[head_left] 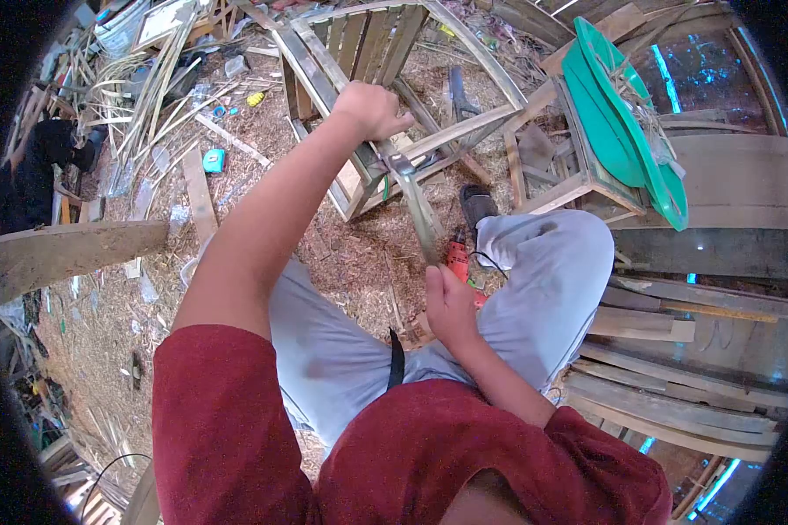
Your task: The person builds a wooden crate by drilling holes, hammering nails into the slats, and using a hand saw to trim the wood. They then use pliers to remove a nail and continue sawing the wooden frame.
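My left hand [374, 111] curls over the wooden frame [460, 133] resting on the floor [350, 258]; my right [451, 308] clasps a hammer-like tool [420, 214] nearside of the frame. Apparent step: bracing; next needs steadiness.

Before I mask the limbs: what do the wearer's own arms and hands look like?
Left sleeve and right sleeve: short, dark red, no markings visible. Left arm and right arm bare below them. Left hand and right hand ungloved; no watch or cable shows on either arm. Rings: can't tell.
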`<state>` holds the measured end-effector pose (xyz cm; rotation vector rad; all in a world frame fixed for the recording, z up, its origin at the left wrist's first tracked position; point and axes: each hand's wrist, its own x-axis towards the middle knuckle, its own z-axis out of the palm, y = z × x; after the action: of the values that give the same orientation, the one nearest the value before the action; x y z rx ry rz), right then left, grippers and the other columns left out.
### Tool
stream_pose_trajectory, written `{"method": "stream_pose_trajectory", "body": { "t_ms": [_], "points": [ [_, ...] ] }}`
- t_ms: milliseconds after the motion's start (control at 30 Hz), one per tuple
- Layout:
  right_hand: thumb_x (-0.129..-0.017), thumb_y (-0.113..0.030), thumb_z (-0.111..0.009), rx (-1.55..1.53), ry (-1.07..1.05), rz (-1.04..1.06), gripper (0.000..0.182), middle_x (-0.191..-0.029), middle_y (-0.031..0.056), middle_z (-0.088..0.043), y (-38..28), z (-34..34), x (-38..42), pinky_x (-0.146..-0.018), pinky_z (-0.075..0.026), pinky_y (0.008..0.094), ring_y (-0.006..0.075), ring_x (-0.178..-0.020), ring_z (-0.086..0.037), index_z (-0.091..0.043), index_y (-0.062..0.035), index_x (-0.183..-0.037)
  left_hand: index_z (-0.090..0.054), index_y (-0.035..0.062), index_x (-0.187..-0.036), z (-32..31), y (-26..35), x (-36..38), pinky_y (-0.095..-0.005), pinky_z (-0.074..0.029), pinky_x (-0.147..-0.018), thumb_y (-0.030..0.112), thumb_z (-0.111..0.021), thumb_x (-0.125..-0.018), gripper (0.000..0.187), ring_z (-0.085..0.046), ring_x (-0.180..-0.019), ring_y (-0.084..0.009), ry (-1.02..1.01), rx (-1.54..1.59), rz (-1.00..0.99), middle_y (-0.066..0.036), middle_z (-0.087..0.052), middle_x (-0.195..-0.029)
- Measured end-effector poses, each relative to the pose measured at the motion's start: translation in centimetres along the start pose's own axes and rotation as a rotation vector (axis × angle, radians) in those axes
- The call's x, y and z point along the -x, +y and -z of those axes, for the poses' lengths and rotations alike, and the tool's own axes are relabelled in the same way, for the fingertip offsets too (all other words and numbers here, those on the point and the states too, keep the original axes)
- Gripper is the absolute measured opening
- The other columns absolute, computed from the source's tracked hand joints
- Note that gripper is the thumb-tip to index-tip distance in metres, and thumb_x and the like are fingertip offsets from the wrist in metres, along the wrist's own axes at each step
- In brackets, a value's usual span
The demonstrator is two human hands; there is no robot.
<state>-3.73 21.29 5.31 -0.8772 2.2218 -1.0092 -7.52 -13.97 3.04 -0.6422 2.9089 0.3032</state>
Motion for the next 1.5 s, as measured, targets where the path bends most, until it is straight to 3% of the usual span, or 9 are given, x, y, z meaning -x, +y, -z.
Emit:
{"method": "stream_pose_trajectory", "body": {
  "t_ms": [67, 167, 267, 667, 767, 967, 1100, 1200, 1500],
  "points": [
    [-0.106, -0.032, -0.052, 0.005, -0.003, -0.086, 0.039, -0.072, 0.0262, -0.060, 1.7, -0.8, -0.6, -0.062, -0.046, 0.0494, 0.0449, -0.069, -0.064, -0.061, 0.0023, -0.090, -0.077, 0.0048, -0.082, 0.2, 0.3, 0.2, -0.0493, -0.057, -0.080, 0.059, -0.040, -0.095, 0.067, -0.073, -0.083, -0.0375, -0.005, -0.007, -0.007, -0.019, -0.074, -0.086],
    [-0.106, -0.032, -0.052, -0.015, -0.050, -0.106, 0.039, -0.072, 0.0261, -0.060, 1.5, 0.0, -0.5, -0.061, -0.046, 0.0501, 0.0462, -0.069, -0.064, -0.061, 0.0021, -0.090, -0.077, 0.0044, -0.082, 0.8, 0.1, 0.4, -0.0493, -0.057, -0.079, 0.058, -0.040, -0.095, 0.067, -0.073, -0.084, -0.0376, -0.013, -0.006, 0.006, -0.019, -0.074, -0.086],
    [-0.109, -0.031, -0.049, 0.041, -0.006, 0.084, 0.040, -0.062, 0.0141, -0.045, 0.2, 0.1, 0.3, -0.055, -0.038, 0.0386, 0.0193, -0.056, -0.044, -0.052, 0.0017, -0.086, -0.077, 0.0042, -0.083, 0.7, 0.3, 0.5, -0.0493, -0.058, -0.079, 0.057, -0.040, -0.095, 0.066, -0.073, -0.084, -0.0375, -0.012, -0.001, -0.013, -0.019, -0.074, -0.086],
    [-0.106, -0.029, -0.054, 0.119, -0.008, -0.041, 0.037, -0.065, 0.0223, -0.053, -0.9, 0.1, -0.4, -0.055, -0.040, 0.0494, 0.0433, -0.060, -0.058, -0.053, 0.0001, -0.084, -0.077, 0.0052, -0.085, 1.2, 0.4, 0.7, -0.0497, -0.058, -0.079, 0.056, -0.040, -0.095, 0.064, -0.073, -0.083, -0.0372, -0.016, 0.010, -0.005, -0.020, -0.074, -0.087],
    [-0.104, -0.029, -0.056, 0.151, 0.021, 0.216, 0.036, -0.065, 0.0224, -0.055, -0.6, 0.2, 0.2, -0.055, -0.041, 0.0499, 0.0439, -0.060, -0.058, -0.053, -0.0005, -0.083, -0.078, 0.0067, -0.088, 1.3, 0.4, 0.7, -0.0479, -0.058, -0.081, 0.060, -0.038, -0.097, 0.067, -0.074, -0.088, -0.0343, -0.053, -0.013, 0.000, -0.017, -0.076, -0.092],
    [-0.104, -0.028, -0.058, 0.132, -0.007, -0.005, 0.034, -0.064, 0.0213, -0.055, 0.4, 0.0, -0.4, -0.055, -0.043, 0.0488, 0.0422, -0.060, -0.059, -0.054, -0.0012, -0.083, -0.076, 0.0024, -0.081, 0.9, 0.2, 0.2, -0.0507, -0.057, -0.081, 0.061, -0.043, -0.093, 0.068, -0.072, -0.084, -0.0410, 0.007, 0.039, -0.024, -0.024, -0.073, -0.085],
    [-0.104, -0.032, -0.058, 0.202, 0.013, 0.225, 0.034, -0.064, 0.0203, -0.057, 0.0, 0.2, 0.3, -0.056, -0.045, 0.0493, 0.0412, -0.061, -0.061, -0.057, -0.0023, -0.087, -0.076, 0.0019, -0.083, 0.6, 0.4, 0.0, -0.0514, -0.057, -0.080, 0.062, -0.043, -0.093, 0.069, -0.072, -0.084, -0.0420, -0.008, 0.037, -0.019, -0.025, -0.073, -0.085],
    [-0.102, -0.033, -0.060, 0.122, -0.021, -0.054, 0.033, -0.065, 0.0195, -0.058, 0.6, -0.3, -0.6, -0.056, -0.046, 0.0501, 0.0416, -0.062, -0.062, -0.059, -0.0041, -0.088, -0.076, 0.0019, -0.085, 0.7, 0.5, 0.1, -0.0518, -0.056, -0.081, 0.063, -0.043, -0.092, 0.070, -0.071, -0.085, -0.0429, -0.007, 0.011, -0.016, -0.025, -0.073, -0.086],
    [-0.100, -0.038, -0.063, 0.177, -0.010, 0.129, 0.034, -0.070, 0.0191, -0.061, 1.1, -0.6, -0.3, -0.057, -0.048, 0.0511, 0.0405, -0.065, -0.064, -0.061, -0.0066, -0.087, -0.078, 0.0040, -0.094, 1.2, 0.8, -0.5, -0.0482, -0.056, -0.087, 0.061, -0.042, -0.092, 0.068, -0.072, -0.094, -0.0391, -0.112, -0.093, 0.010, -0.023, -0.074, -0.098]
  ]
}}
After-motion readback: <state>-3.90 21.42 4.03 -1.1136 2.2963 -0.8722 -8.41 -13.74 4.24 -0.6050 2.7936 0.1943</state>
